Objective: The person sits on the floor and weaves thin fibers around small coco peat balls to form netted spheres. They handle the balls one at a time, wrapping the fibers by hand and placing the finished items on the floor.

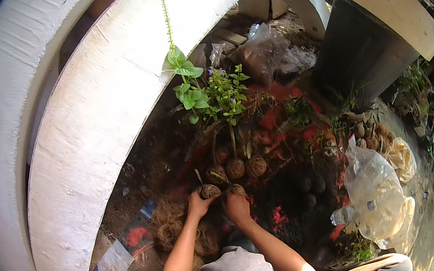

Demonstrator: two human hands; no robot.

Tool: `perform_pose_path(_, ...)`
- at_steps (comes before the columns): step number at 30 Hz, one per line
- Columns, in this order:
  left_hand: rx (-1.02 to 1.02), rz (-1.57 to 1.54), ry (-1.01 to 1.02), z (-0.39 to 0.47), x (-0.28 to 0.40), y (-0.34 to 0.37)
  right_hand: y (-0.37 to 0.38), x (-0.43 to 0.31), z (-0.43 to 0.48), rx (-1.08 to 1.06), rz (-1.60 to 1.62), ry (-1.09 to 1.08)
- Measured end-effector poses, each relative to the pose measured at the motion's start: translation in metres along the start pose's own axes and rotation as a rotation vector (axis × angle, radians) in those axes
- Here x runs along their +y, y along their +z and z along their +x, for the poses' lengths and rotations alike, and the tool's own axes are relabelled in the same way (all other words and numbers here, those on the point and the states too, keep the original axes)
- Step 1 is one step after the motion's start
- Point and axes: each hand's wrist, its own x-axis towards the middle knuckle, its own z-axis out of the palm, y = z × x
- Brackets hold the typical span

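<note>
My left hand (198, 205) holds a twine-wrapped ball (210, 191) with a stem standing out of its top. Close beside it, my right hand (237, 208) is closed on another wrapped ball (240, 190), which it partly hides; a yellowish-green stem reaches up left from there. Just beyond the hands, several similar balls (235, 168) sit in a group, some with upright stems. A heap of brown fibre (169, 224) lies to the left of my left forearm.
Large white curved slabs (83, 126) arch over the left and far side. A leafy plant (227, 91) stands beyond the balls. At the right are a dark planter (361, 49), a clear plastic bag (373, 191), a plastic bottle (343, 215) and brown husk-like balls (372, 136).
</note>
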Motion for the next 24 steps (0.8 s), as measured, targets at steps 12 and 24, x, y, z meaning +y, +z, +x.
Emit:
perform_pose_path(12, 0.147, -1.032, -0.352, -0.019, 0.016, -0.001, -0.007, -0.011, -0.006, 0.052, 0.67, -0.124)
perform_pose_path(24, -0.057, -0.932, -0.022, -0.018, 0.048, -0.02, -0.053, -0.017, 0.001, 0.044, 0.902, 0.032)
